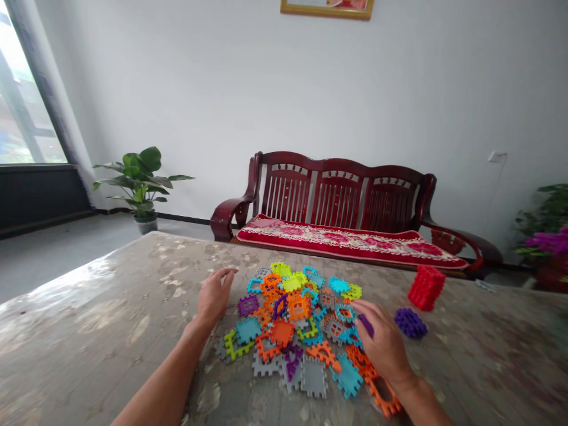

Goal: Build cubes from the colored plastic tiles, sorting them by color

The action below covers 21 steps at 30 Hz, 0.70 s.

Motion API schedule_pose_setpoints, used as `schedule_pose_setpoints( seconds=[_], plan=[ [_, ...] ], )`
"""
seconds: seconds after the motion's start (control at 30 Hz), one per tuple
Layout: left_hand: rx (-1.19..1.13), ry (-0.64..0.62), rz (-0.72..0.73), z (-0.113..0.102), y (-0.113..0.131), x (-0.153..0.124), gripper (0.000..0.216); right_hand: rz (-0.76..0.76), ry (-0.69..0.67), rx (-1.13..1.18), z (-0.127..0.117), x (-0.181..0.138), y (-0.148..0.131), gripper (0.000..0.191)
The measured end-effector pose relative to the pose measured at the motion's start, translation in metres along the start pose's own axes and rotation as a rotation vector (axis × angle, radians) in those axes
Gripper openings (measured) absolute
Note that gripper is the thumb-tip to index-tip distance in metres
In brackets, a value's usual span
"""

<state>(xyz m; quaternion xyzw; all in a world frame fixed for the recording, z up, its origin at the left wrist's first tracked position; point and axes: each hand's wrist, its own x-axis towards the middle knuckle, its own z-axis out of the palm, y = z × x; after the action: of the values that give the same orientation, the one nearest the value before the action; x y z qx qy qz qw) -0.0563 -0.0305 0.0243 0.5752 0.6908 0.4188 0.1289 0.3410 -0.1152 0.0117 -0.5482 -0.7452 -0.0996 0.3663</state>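
A pile of interlocking plastic tiles with notched edges lies in front of me, with orange (281, 333), teal (347, 376), lime green (294, 281) and grey (313, 377) ones overlapping. At the pile's left side, my left hand (216, 294) rests near the table with fingers stretched forward, holding nothing. My right hand (382, 338) is at the pile's right edge, thumb and fingers closed on a purple tile (366, 325), mostly hidden by the hand. Just right of that hand sits a stack of purple tiles (410, 323). Behind it stands a taller red stack (426, 287).
A patterned cover lies over the table (133, 296). Beyond its far edge stands a dark red wooden bench (337, 195) with a red floral seat cover (350, 239). A potted plant (144, 177) is at the left, and purple flowers (550, 241) are at the far right.
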Motion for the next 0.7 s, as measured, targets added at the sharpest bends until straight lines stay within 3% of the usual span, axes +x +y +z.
schedule_pose_setpoints(
  seconds=[0.1, 0.2, 0.3, 0.5, 0.7],
  plan=[
    [0.273, 0.067, -0.098, -0.003, -0.019, -0.003, 0.042, -0.141, -0.166, 0.097, 0.011, 0.024, -0.047, 0.045],
    [0.398, 0.003, -0.103, -0.003, -0.021, -0.008, 0.044, -0.282, -0.322, 0.124, 0.031, 0.053, -0.095, 0.06],
    [0.437, -0.04, -0.068, -0.001, -0.019, -0.009, 0.044, -0.435, -0.475, 0.104, 0.054, 0.078, -0.125, 0.065],
    [0.481, -0.096, -0.013, 0.003, -0.02, -0.006, 0.043, -0.537, -0.678, 0.01, 0.072, 0.102, -0.138, 0.055],
    [0.514, -0.233, 0.163, 0.012, -0.015, -0.006, 0.045, -0.471, -0.534, 0.014, 0.06, 0.099, -0.125, 0.055]
  ],
)
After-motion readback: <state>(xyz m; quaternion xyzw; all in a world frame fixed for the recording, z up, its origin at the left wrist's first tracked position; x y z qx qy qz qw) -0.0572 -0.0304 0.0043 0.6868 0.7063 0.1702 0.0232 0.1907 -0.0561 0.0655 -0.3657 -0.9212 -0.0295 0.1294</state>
